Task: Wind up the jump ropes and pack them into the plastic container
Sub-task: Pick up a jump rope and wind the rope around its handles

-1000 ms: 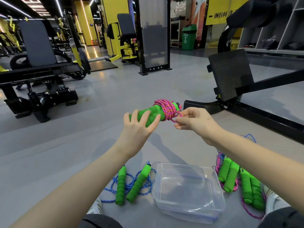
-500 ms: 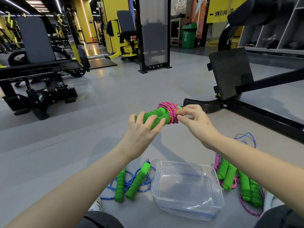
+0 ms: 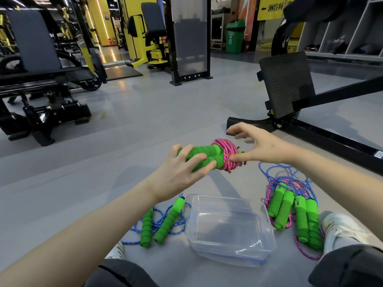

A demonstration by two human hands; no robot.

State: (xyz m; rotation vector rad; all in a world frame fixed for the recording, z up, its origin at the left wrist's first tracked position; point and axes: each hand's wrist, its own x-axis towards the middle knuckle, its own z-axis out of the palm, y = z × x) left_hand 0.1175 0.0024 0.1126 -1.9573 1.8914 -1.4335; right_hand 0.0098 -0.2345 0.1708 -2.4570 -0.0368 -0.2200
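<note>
My left hand [image 3: 182, 170] grips the two green foam handles of a pink jump rope [image 3: 224, 155], held in the air above the floor. The pink cord is wound in a tight coil around the handles' right end. My right hand [image 3: 259, 145] has its fingers spread, with only the thumb pressing on the coil. Below them a clear plastic container [image 3: 230, 248] sits on the floor with nothing in it. A loose blue jump rope [image 3: 163, 221] lies left of it. Several more green-handled ropes [image 3: 294, 212], pink and blue, lie tangled on its right.
A black machine frame with a footplate [image 3: 287, 83] stands close behind on the right. A bench machine [image 3: 41, 83] is far left. My knees [image 3: 348, 266] and white shoes [image 3: 339, 228] flank the container on the grey floor.
The wound rope and both hands came lower and closer to me. My right hand went from pinching the cord end to spreading its fingers, thumb resting on the coil.
</note>
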